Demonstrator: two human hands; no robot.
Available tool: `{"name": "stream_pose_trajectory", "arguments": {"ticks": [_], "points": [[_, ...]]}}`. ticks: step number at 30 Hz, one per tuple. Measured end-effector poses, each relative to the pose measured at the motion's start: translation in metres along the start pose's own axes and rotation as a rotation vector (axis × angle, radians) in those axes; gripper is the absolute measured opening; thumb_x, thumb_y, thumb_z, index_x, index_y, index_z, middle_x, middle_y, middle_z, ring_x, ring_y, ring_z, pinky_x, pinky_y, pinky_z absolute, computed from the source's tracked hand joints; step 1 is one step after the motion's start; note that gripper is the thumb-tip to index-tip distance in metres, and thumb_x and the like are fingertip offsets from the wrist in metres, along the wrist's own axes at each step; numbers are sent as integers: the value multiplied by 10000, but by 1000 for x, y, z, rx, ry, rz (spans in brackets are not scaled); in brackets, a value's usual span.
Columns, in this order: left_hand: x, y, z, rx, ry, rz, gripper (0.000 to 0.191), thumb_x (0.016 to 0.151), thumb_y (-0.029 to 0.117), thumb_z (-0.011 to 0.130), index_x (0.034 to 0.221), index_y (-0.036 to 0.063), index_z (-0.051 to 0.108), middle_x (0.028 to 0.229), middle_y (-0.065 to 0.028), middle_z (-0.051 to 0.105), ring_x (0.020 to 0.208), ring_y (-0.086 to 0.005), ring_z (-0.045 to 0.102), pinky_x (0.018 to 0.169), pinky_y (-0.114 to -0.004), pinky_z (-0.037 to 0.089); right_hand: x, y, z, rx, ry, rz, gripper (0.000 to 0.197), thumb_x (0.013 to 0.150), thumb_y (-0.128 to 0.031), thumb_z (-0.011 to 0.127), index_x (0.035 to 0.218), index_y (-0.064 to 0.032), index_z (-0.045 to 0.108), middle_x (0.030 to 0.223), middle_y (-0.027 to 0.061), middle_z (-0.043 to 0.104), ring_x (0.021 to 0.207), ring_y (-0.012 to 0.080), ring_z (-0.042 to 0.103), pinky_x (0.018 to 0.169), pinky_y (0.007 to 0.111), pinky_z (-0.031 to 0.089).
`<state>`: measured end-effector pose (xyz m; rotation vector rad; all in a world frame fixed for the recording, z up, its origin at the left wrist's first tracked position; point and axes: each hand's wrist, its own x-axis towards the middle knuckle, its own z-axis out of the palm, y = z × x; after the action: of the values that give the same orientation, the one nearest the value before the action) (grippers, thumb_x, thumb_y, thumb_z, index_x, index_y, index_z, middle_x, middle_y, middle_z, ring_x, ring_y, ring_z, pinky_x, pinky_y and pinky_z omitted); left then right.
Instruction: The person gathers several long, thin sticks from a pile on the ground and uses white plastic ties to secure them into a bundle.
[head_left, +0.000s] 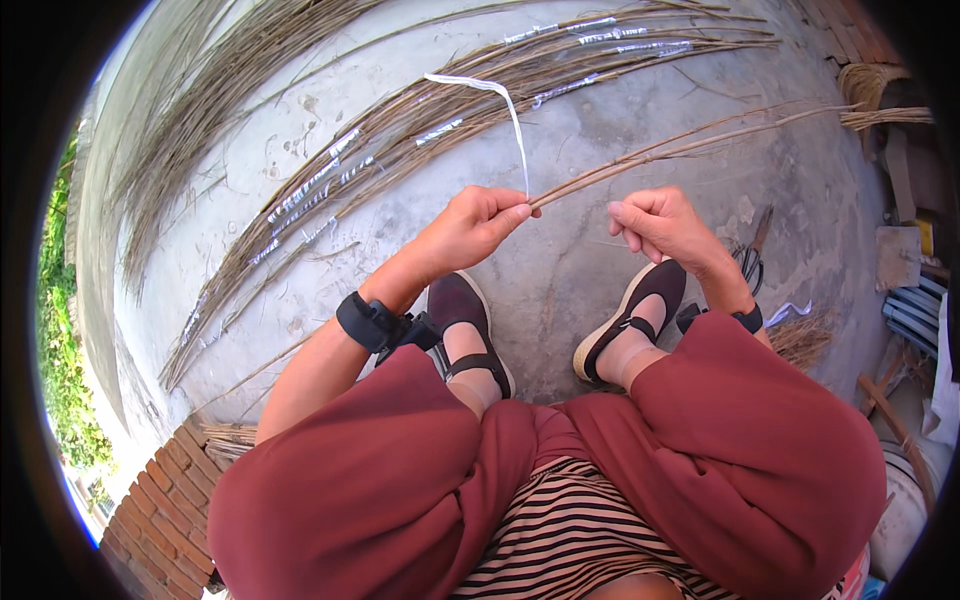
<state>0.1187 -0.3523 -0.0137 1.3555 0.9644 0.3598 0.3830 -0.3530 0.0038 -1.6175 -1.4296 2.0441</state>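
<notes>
Between the thumb and fingers of my left hand (484, 225) are the ends of a few long thin dry stems (622, 163), which stretch away to the upper right. A white plastic strip (514, 112) rises from the same pinch and bends over to the left. My right hand (656, 221) is beside the stems, not touching them, its fingers curled; whether its fingertips hold anything small cannot be told. Beyond both hands, bundles of dry stems (450, 94) lie on the concrete floor, wrapped in places with whitish printed strips.
Loose brushy twigs (217, 97) lie at the upper left. Scissors (750, 262) rest on the floor right of my right hand, near a white strip (789, 311) and a reddish twig pile (802, 339). A brick wall (161, 517) is at the lower left. Blue-grey strips (915, 315) are at the right edge.
</notes>
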Motion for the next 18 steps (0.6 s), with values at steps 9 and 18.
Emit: {"name": "stream_pose_trajectory", "arguments": {"ticks": [9,18], "points": [[-3,-1,15,268,25,148,198,897,140,469,967,-1,589,521,-21,424,490,-100,351,475,-284,336,30,-48,50,-43,67,-504,243,874,-197,538,938,28,605,729,45,610,554,81,537,501,211,421],[17,23,-36,249,154,246,264,904,221,456,910,-6,591,558,-27,428,541,-108,382,509,-273,358,7,-57,37,346,-67,-626,399,962,-289,320,682,-38,452,760,80,544,611,136,487,592,268,428]]}}
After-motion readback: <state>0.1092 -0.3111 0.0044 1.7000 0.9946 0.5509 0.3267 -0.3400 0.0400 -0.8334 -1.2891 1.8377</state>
